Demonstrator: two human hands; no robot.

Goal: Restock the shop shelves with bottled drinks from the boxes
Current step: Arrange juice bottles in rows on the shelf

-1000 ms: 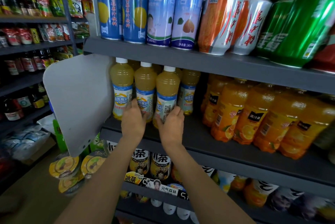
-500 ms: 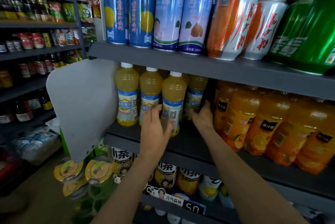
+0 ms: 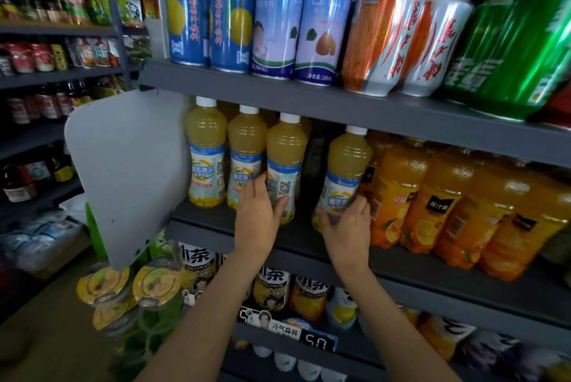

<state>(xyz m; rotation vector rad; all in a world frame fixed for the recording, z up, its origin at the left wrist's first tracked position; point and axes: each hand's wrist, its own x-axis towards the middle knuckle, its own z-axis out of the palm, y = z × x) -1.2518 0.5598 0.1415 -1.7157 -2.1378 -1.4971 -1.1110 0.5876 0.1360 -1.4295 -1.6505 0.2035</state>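
Yellow juice bottles with white caps and blue-white labels stand in a row on the dark grey middle shelf (image 3: 296, 242). My left hand (image 3: 258, 215) grips the third bottle (image 3: 285, 162) near its base, thumb across the label. My right hand (image 3: 347, 224) grips a fourth yellow bottle (image 3: 347, 168) low on its label. That bottle stands apart from the row, next to the orange juice bottles (image 3: 398, 193). A dark gap lies between the two held bottles.
Tall blue, orange and green cans (image 3: 278, 11) fill the shelf above. Tea bottles (image 3: 272, 289) and price tags sit on the shelf below. A grey shelf end panel (image 3: 123, 171) juts out at left, with cup snacks (image 3: 154, 286) beneath it and another aisle of shelves beyond.
My right hand reached to the back of the shelf and brought a yellow bottle forward to the front edge. My left hand shifted onto the third bottle and now holds it.
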